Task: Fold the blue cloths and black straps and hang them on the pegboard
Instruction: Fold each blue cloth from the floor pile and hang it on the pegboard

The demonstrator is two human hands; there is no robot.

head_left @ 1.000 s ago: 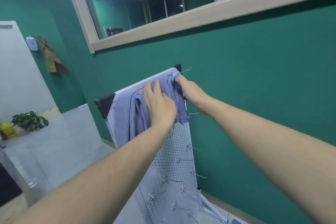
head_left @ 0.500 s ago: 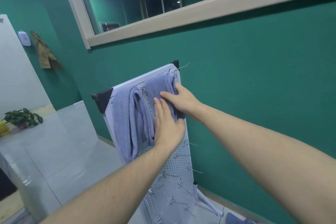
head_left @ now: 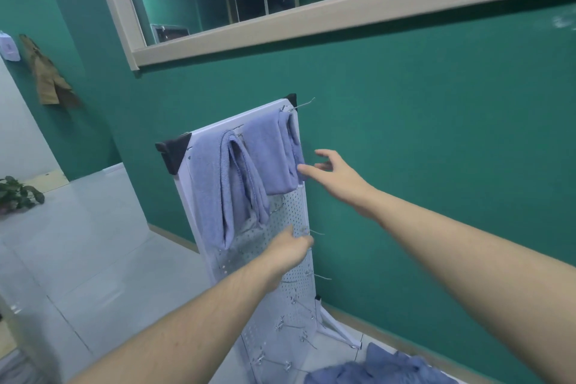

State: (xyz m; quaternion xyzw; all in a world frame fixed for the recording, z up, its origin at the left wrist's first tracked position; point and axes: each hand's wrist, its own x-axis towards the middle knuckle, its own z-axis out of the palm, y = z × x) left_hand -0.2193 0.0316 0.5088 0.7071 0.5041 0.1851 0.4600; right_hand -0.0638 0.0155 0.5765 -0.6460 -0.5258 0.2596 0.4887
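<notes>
Blue crumpled cloths (head_left: 383,368) lay heaped on the pale tiled floor (head_left: 93,259) at the bottom edge of the view, just right of the foot of the white perforated metal pegboard (head_left: 290,259). The left hand (head_left: 291,246) hung in front of the pegboard's middle, blurred, its fingers loosely curled near a wire hook (head_left: 314,232); whether it touched the hook could not be told, and it held nothing that showed. Higher and to the right, the right hand (head_left: 336,178) was spread wide, fingers straight and apart, its fingertips at the right edge of the shorter folded blue cloth (head_left: 271,153) and gripping nothing. That cloth hung from the pegboard's top right corner, and a longer folded blue cloth (head_left: 218,184) hung just beside it on the left. Black plastic caps (head_left: 174,151) covered the board's upper corners. Bare hooks stood out along the lower board. Open floor stretched left of the board. Behind stood the green wall (head_left: 436,134) and a pale-framed window (head_left: 311,19). No writing could be read.
</notes>
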